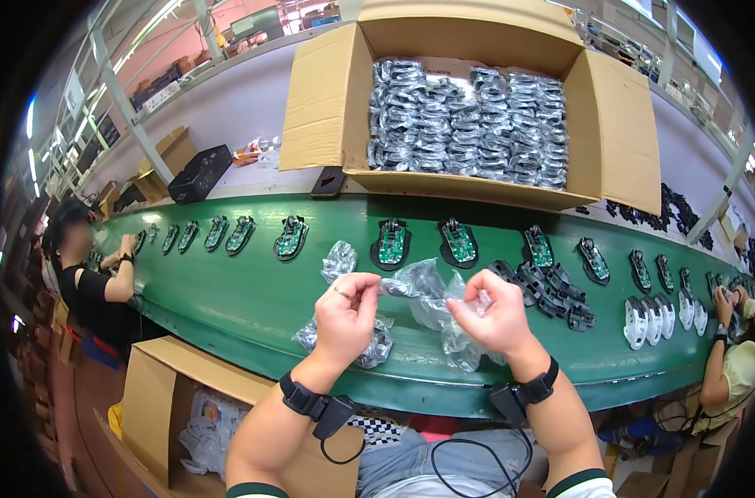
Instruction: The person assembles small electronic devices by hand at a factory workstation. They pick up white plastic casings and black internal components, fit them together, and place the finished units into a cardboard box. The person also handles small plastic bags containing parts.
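Observation:
A crumpled clear plastic bag [425,280] stretches between my two hands over the green work surface [253,286]. My left hand [346,317] pinches one end of it between thumb and fingers. On the other side, my right hand [495,317] grips the bag's loose film, part of which hangs below it. Whether a part sits inside the bag is hard to make out. One bagged part [339,261] lies just beyond my left hand, and more bagged parts [376,344] lie beside and under that wrist. Several black curved plastic pieces [552,289] are heaped right of my right hand.
Mouse bases with green circuit boards [392,244] line the surface. White shells [643,320] stand at right. A large open carton [477,184] of bagged parts is behind; another carton [152,398] with plastic bags is lower left. People work at left [87,274] and right [730,357].

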A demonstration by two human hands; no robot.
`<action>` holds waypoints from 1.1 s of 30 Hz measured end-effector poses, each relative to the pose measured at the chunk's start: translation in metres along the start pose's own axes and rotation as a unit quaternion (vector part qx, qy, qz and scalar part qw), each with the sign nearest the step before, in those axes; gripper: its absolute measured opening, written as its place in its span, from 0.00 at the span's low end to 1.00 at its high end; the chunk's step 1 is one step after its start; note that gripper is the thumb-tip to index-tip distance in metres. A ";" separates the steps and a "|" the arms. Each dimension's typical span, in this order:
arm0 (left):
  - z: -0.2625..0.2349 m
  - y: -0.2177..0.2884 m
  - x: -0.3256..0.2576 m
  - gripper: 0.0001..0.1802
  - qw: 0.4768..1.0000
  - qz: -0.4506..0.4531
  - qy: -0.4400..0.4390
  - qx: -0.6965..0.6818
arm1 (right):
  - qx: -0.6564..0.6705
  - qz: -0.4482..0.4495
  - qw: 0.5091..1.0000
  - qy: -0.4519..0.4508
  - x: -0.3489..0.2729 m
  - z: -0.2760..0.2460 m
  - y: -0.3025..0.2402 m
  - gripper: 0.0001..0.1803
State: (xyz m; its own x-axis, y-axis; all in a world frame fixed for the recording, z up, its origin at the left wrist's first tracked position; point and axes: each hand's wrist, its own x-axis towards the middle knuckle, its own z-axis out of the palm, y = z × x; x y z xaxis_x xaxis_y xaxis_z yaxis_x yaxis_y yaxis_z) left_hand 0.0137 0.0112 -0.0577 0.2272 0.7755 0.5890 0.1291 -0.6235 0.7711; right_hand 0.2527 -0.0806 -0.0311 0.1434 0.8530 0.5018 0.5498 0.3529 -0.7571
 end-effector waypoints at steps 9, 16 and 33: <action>-0.012 -0.005 0.004 0.06 0.991 -0.052 0.049 -0.111 | -0.038 0.071 0.997 0.019 0.008 0.018 0.039 0.17; 0.005 0.011 -0.008 0.07 0.997 0.053 -0.041 -0.036 | 0.106 -0.047 0.993 0.016 -0.001 0.045 0.030 0.20; -0.002 0.034 -0.003 0.13 0.980 -0.023 -0.160 0.114 | -0.021 -0.174 0.966 0.192 0.000 0.010 0.017 0.17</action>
State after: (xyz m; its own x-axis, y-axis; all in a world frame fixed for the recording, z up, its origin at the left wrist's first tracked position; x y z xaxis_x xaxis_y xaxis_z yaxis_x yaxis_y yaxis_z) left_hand 0.0154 -0.0121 -0.0333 0.5022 0.7559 0.4201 0.3514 -0.6222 0.6996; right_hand 0.2537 -0.0705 -0.0485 0.2330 0.4774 0.8472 0.6508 0.5708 -0.5006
